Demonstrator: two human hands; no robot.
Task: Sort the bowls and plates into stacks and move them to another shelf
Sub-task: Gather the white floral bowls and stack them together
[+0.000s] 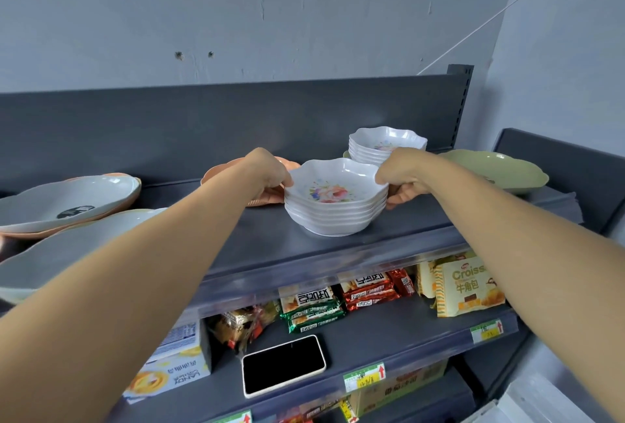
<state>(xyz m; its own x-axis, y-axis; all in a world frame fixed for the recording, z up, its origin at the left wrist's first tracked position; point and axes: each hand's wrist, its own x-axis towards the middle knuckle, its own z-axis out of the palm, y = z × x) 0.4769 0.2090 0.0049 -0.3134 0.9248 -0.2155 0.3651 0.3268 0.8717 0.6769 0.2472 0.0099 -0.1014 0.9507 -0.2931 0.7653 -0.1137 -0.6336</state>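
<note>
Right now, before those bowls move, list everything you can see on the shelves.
white floral scalloped bowls, near stack: about six, top shelf front
white floral scalloped bowls, far stack: several, behind it
green plate: one, top right
peach plate: one, behind left hand
grey and peach plates: several, top left
snack packets: many, mixed colours, lower shelf
black phone: one, lower shelf
left hand: grips near stack
right hand: grips near stack

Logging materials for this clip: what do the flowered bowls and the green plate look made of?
Stack of flowered bowls in both hands: likely melamine or plastic, glossy white, with thin scalloped rims and a printed flower; ceramic cannot be ruled out. Green plate: probably the same, pale green with a soft sheen and a wavy edge.
</note>
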